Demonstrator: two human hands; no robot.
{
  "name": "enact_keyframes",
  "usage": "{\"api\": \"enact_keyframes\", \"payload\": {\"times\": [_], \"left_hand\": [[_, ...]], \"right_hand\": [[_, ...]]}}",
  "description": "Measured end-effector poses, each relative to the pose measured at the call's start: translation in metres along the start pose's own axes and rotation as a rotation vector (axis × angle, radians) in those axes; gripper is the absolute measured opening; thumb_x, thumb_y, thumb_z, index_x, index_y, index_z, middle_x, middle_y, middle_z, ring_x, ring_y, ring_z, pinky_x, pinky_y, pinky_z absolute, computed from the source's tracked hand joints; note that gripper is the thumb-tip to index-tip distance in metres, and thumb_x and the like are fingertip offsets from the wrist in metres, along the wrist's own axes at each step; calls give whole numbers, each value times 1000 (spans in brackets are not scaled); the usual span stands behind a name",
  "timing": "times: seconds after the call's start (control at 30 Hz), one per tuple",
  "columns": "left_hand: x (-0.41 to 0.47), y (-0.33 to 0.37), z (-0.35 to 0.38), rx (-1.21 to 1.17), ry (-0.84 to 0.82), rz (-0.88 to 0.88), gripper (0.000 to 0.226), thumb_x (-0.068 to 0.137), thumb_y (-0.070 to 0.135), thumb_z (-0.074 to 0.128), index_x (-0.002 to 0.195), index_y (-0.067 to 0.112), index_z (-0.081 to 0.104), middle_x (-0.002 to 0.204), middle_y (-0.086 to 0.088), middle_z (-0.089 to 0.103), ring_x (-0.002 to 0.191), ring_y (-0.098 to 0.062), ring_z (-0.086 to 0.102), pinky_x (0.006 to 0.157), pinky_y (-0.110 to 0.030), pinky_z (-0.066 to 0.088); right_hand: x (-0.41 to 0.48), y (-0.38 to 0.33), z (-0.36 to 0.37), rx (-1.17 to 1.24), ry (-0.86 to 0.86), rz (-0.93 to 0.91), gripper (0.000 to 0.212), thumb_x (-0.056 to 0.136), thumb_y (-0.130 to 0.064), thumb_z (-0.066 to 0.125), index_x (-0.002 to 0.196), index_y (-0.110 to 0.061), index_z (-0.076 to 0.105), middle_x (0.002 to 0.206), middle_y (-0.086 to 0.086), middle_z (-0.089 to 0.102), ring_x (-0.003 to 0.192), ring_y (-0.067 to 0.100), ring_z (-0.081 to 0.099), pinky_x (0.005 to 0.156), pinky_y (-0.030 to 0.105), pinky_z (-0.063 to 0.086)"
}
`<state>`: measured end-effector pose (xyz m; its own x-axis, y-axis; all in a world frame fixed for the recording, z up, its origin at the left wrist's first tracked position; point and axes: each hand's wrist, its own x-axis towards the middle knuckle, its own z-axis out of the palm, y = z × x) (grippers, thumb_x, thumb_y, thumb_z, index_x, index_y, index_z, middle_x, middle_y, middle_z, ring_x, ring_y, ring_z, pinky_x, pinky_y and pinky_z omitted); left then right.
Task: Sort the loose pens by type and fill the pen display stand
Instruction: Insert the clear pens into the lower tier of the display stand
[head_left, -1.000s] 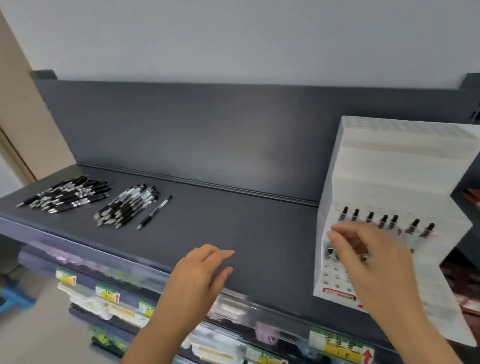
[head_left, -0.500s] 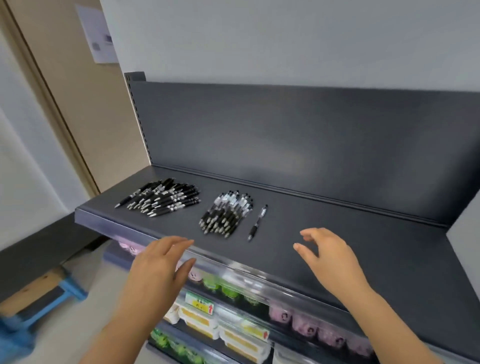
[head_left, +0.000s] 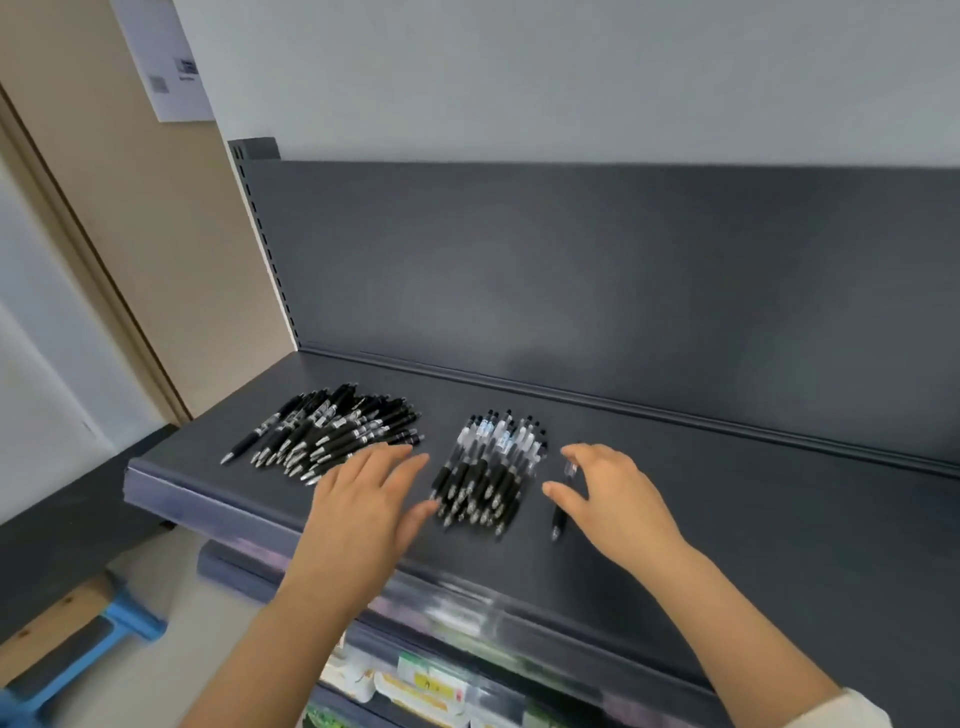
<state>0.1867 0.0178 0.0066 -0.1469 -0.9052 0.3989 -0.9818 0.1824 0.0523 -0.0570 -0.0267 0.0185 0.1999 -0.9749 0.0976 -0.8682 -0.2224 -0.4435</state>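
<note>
Two heaps of pens lie on the dark grey shelf (head_left: 727, 509). The left heap of all-black pens (head_left: 332, 431) is at the shelf's left end. The heap of clear-barrelled pens (head_left: 493, 467) lies to its right. One single pen (head_left: 563, 501) lies apart, right of that heap. My left hand (head_left: 363, 509) hovers with fingers spread between the two heaps, over the edge of the black heap. My right hand (head_left: 613, 499) reaches over the single pen, thumb and fingers arched on either side of it, holding nothing. The pen display stand is out of view.
The shelf's upright back panel (head_left: 623, 291) rises behind the pens. Below the front edge sit lower shelves with packaged goods (head_left: 415, 686). A blue and wood stool (head_left: 78, 634) stands on the floor at lower left. A beige door frame (head_left: 130, 234) is to the left.
The view has swung left, away from the white display stand. Both hands moved from the stand side to the pens; my right hand now hangs over the single pen.
</note>
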Motion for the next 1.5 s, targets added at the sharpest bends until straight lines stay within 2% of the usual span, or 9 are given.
{"api": "enact_keyframes", "payload": {"times": [0.2, 0.3, 0.4, 0.6, 0.9, 1.0, 1.13, 1.37, 1.5], "left_hand": [[41, -12, 31, -40, -176, 29, 71, 89, 67, 17, 124, 19, 57, 125, 1, 59, 116, -22, 56, 89, -40, 50], [55, -12, 50, -181, -196, 5, 96, 77, 80, 1, 137, 18, 44, 139, 1, 48, 130, -19, 43, 105, -33, 36], [63, -9, 62, -285, -315, -29, 112, 62, 88, -10, 146, 23, 26, 149, 4, 33, 138, -13, 25, 112, -28, 24], [82, -13, 67, -361, -448, 41, 89, 75, 78, 14, 146, 26, 24, 147, 7, 38, 137, -12, 27, 112, -27, 27], [106, -24, 66, -525, -600, 121, 72, 84, 64, 44, 144, 30, 26, 144, 4, 34, 136, -16, 24, 112, -31, 25], [110, -24, 69, -572, -659, 97, 74, 82, 63, 49, 143, 29, 25, 140, 0, 33, 134, -19, 28, 110, -33, 28], [119, -24, 66, -671, -718, 48, 82, 78, 57, 61, 143, 25, 23, 133, 5, 39, 122, -14, 41, 101, -28, 35], [122, -15, 63, -781, -759, -29, 71, 81, 41, 66, 139, 20, 31, 141, 1, 39, 127, -17, 41, 100, -24, 32], [119, -17, 58, -854, -717, -37, 73, 83, 41, 66, 141, 18, 29, 138, 5, 41, 120, -10, 40, 95, -21, 32]], "right_hand": [[19, 3, 19, 115, -40, 98, 68, 91, -49, 48, 147, -20, 21, 149, -2, 30, 137, 18, 25, 106, 32, 32], [22, 7, 26, 160, -71, 169, 80, 90, -51, 49, 150, -20, 5, 154, -2, 19, 141, 18, 18, 110, 32, 28], [25, 9, 31, 171, -69, 245, 87, 88, -54, 49, 150, -21, -3, 153, 0, 22, 140, 20, 20, 108, 34, 31], [32, -3, 35, 136, -22, 346, 83, 89, -53, 49, 149, -20, 4, 136, 6, 41, 130, 21, 34, 103, 32, 36], [45, -27, 57, 268, 118, 468, 75, 86, -48, 58, 146, -17, 24, 142, 1, 42, 133, 17, 31, 104, 31, 35], [46, -32, 61, 352, 179, 565, 77, 81, -44, 66, 144, -17, 30, 137, -3, 47, 113, 13, 51, 91, 26, 44], [46, -39, 66, 445, 246, 670, 76, 79, -38, 71, 141, -13, 35, 112, -7, 53, 94, 10, 57, 79, 22, 44], [52, -37, 66, 584, 248, 804, 73, 69, -39, 80, 128, -8, 51, 100, -1, 62, 96, 16, 61, 88, 38, 53], [56, -36, 60, 601, 147, 790, 79, 67, -44, 79, 131, -9, 48, 112, 0, 58, 104, 18, 58, 93, 36, 50]]}}
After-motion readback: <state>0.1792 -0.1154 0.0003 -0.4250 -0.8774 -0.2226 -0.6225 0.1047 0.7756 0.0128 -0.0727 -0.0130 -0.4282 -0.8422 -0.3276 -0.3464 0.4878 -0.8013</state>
